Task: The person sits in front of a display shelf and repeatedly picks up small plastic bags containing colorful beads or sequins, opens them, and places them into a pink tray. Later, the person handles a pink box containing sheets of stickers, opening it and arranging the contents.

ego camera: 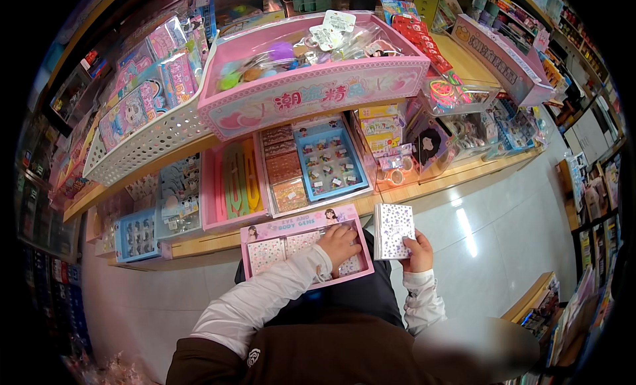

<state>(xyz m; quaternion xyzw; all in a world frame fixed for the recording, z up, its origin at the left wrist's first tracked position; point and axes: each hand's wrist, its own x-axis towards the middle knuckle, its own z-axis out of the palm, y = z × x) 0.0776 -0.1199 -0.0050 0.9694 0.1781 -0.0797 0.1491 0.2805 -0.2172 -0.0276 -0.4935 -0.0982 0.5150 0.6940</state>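
A pink cardboard display box (pixel 306 213) with printed girls and writing on its rim rests on my lap, against the shelf's front. White cards with small coloured dots (pixel 266 257) fill its left compartment, and more patterned cards (pixel 301 242) lie in the middle one. My left hand (pixel 341 247) reaches across into the box's right part, fingers bent downward over the cards; its fingertips are partly hidden. To the right of the box, my right hand (pixel 417 253) grips a thick stack of white cards with purple patterns (pixel 396 231), thumb on the front face.
Ahead is a wooden shelf (pixel 437 179) with a blue tray of small packaged trinkets (pixel 330 164) and a pink bin of hair clips (pixel 236 181). Above stand a large pink display box (pixel 318 89) and a white perforated basket (pixel 149 149). Books (pixel 541 305) stand low at right.
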